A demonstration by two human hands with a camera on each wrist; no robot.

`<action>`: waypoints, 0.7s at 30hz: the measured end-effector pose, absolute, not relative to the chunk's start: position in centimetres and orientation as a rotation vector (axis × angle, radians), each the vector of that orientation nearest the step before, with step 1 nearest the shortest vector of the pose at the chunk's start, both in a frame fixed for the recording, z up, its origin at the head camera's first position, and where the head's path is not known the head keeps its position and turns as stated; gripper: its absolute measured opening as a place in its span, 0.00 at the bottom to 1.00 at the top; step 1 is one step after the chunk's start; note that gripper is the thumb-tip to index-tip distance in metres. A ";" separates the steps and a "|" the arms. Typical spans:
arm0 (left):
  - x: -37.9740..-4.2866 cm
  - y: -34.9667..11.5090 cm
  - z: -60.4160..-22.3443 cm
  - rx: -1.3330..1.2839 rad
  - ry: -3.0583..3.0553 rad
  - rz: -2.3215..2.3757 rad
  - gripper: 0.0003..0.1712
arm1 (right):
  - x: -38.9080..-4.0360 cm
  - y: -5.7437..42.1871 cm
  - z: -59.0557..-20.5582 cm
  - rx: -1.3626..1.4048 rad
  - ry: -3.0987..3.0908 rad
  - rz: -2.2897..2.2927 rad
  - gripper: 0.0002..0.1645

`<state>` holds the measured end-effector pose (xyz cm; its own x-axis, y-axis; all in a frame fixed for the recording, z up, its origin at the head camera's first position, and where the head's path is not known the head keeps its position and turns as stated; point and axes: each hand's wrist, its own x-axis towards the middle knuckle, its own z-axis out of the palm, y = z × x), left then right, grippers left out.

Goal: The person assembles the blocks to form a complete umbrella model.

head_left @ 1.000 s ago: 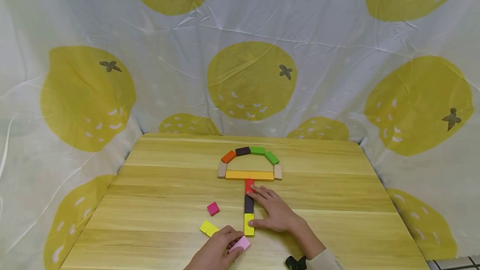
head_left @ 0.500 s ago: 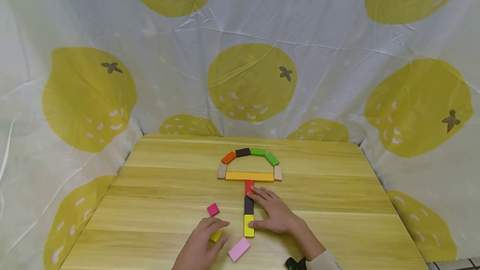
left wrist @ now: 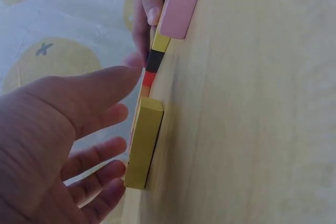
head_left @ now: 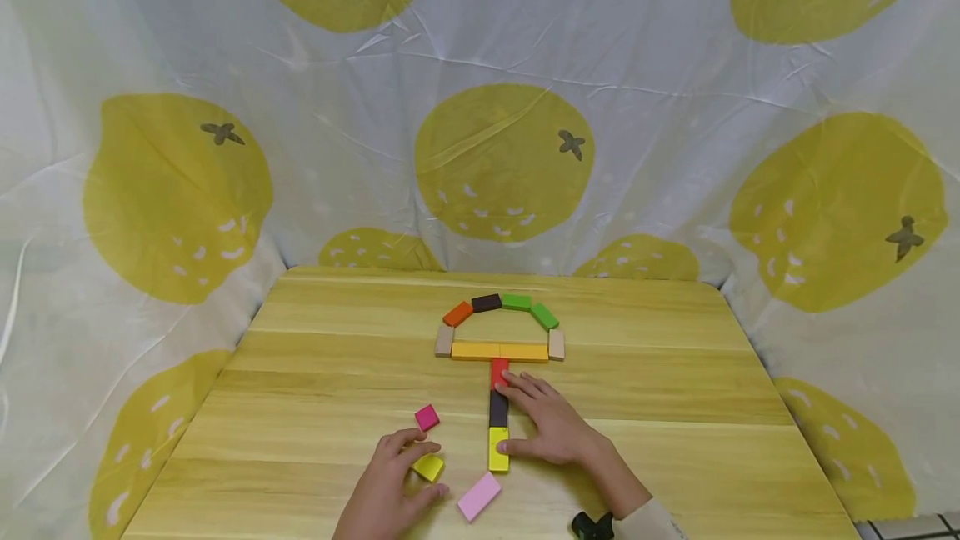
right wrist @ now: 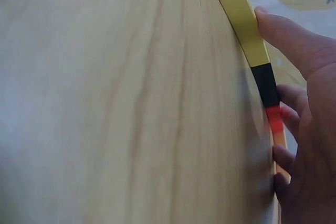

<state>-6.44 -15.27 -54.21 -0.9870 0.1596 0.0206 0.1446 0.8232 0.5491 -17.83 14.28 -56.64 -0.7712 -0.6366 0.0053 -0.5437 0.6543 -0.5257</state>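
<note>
My left hand (head_left: pixel 384 482) hovers around a loose yellow block (head_left: pixel 430 467), thumb and fingers spread apart. In the left wrist view this yellow block (left wrist: pixel 144 145) lies beside the fingertips, not pinched. My right hand (head_left: pixel 557 430) rests along a column of blocks with extended fingers. Its thumb touches the lower yellow block (head_left: pixel 498 460) and its fingertips reach the red block (head_left: pixel 498 367); a dark block (head_left: pixel 498 410) sits between those two. Just below the column lies a tilted pink block (head_left: pixel 479 497). A magenta block (head_left: pixel 427 417) lies above the left hand.
Two orange-yellow blocks (head_left: pixel 476 351) form a bar atop the column. Above it arches a row including an orange block (head_left: pixel 457 313), a green block (head_left: pixel 516 302) and a beige block (head_left: pixel 556 345). A dark object (head_left: pixel 591 526) is by the right wrist. Lemon-patterned cloth (head_left: pixel 645 173) surrounds the wooden table (head_left: pixel 315 373).
My left hand has let go of the pink block and moved left to the loose yellow block. The pink block stays on the table. My right hand has kept its place.
</note>
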 end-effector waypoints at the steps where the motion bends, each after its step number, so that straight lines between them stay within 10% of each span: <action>1: -6.4 -15.3 -54.2 0.242 2.975 0.896 0.28 | -17.9 14.3 -56.7 -0.972 2.692 -0.769 0.54; 21: -6.5 -15.4 -55.1 0.023 2.976 0.964 0.35 | -17.9 14.2 -57.0 -0.952 2.699 -0.759 0.54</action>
<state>-6.48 -15.41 -55.09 -0.9998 0.0179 -0.0084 0.0096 0.8100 0.5864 -17.87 14.24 -56.96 -0.7786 -0.6276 -0.0004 -0.5353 0.6644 -0.5215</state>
